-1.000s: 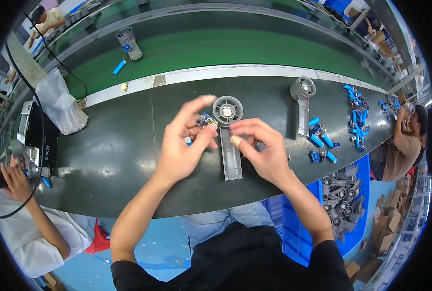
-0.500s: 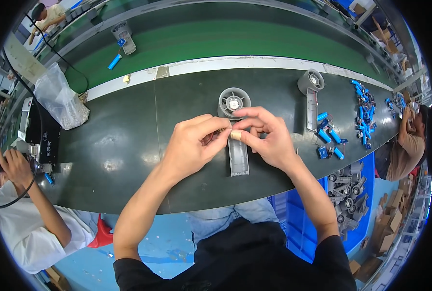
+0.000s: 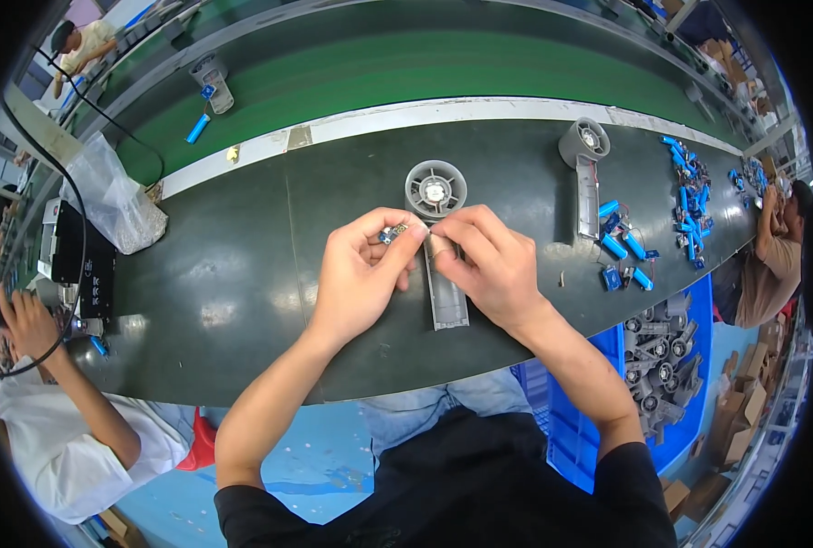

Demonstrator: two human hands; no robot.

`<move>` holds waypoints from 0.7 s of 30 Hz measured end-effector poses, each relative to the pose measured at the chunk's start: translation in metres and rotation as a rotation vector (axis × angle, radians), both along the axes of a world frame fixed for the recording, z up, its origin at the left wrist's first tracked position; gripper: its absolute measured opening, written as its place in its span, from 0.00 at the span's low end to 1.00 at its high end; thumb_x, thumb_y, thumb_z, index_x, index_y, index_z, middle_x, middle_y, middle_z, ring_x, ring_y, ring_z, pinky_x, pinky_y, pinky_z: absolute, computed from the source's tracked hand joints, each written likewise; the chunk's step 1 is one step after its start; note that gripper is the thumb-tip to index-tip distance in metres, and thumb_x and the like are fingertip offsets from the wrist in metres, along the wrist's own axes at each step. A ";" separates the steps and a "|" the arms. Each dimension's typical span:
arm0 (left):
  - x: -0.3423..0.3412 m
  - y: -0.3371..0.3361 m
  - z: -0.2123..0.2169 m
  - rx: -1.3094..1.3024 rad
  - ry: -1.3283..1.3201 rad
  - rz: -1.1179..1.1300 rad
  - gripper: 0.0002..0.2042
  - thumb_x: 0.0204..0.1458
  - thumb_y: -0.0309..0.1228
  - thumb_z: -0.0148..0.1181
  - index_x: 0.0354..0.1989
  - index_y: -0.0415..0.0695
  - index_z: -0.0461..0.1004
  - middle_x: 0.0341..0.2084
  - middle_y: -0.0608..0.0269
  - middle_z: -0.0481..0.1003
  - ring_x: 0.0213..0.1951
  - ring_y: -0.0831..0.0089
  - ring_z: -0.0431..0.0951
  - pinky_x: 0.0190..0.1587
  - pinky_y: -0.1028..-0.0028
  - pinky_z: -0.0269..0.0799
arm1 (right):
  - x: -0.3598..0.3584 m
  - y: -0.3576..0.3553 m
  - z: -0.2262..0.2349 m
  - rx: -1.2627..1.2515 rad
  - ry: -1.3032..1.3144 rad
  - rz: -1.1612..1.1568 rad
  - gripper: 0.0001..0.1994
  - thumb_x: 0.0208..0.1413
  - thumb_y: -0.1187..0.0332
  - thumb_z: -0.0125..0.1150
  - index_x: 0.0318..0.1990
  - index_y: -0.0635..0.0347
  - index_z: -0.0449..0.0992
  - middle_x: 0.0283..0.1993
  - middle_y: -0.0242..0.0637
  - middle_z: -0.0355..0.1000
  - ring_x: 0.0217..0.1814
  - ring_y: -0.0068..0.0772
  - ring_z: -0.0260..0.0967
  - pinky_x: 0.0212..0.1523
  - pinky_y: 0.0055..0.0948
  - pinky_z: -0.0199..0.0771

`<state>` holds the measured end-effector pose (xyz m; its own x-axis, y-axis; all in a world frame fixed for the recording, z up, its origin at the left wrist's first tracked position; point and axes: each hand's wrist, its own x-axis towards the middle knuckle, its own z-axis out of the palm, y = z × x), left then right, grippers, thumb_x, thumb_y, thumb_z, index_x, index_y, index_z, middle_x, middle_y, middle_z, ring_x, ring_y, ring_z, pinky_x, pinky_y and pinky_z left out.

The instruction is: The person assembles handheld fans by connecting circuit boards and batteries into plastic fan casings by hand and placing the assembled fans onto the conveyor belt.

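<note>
In front of me a grey fan housing (image 3: pixel 435 189) lies on the dark table, its round fan end away from me. Its open trough-shaped handle (image 3: pixel 449 306) points toward me. My left hand (image 3: pixel 356 279) is closed on a small circuit board (image 3: pixel 392 234), which shows between thumb and fingers. Fingertips pinched together, my right hand (image 3: pixel 493 265) meets the left thumb and forefinger just over the top of the handle. What the right fingers hold is too small to make out. Both hands hide the join between fan and handle.
Right of my hands lie another grey housing (image 3: pixel 587 187), loose blue cells with boards (image 3: pixel 621 245) and a larger blue pile (image 3: pixel 689 205). A blue bin (image 3: pixel 575 411) holds several housings. At left are a plastic bag (image 3: pixel 114 196), a black box (image 3: pixel 87 260) and a co-worker's hand (image 3: pixel 30 324).
My right fingers, spread before, have drawn together into a pinch against the left fingertips. The circuit board in my left hand shows more clearly. The housing on the green belt has shifted left.
</note>
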<state>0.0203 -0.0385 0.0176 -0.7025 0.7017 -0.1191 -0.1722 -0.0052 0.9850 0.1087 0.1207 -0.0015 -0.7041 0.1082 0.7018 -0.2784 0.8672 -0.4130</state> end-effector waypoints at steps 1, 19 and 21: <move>0.002 -0.001 0.001 -0.002 0.001 -0.004 0.08 0.62 0.27 0.57 0.44 0.37 0.77 0.23 0.67 0.75 0.22 0.85 0.71 0.26 0.83 0.66 | 0.001 0.000 0.001 -0.002 0.001 -0.004 0.09 0.46 0.79 0.68 0.36 0.60 0.79 0.35 0.32 0.75 0.22 0.24 0.71 0.21 0.24 0.71; 0.006 -0.007 -0.013 0.092 0.578 0.003 0.16 0.54 0.20 0.61 0.53 0.34 0.77 0.43 0.56 0.79 0.46 0.64 0.76 0.50 0.69 0.71 | 0.003 -0.002 0.005 -0.447 -0.138 0.054 0.06 0.50 0.81 0.64 0.37 0.66 0.78 0.34 0.31 0.71 0.19 0.13 0.58 0.20 0.19 0.58; 0.002 -0.009 -0.007 0.064 0.587 -0.029 0.16 0.54 0.20 0.62 0.52 0.34 0.77 0.43 0.55 0.79 0.46 0.63 0.75 0.50 0.68 0.71 | 0.004 0.001 0.004 -0.449 -0.158 0.076 0.06 0.51 0.80 0.64 0.37 0.66 0.78 0.35 0.32 0.71 0.20 0.13 0.59 0.20 0.19 0.59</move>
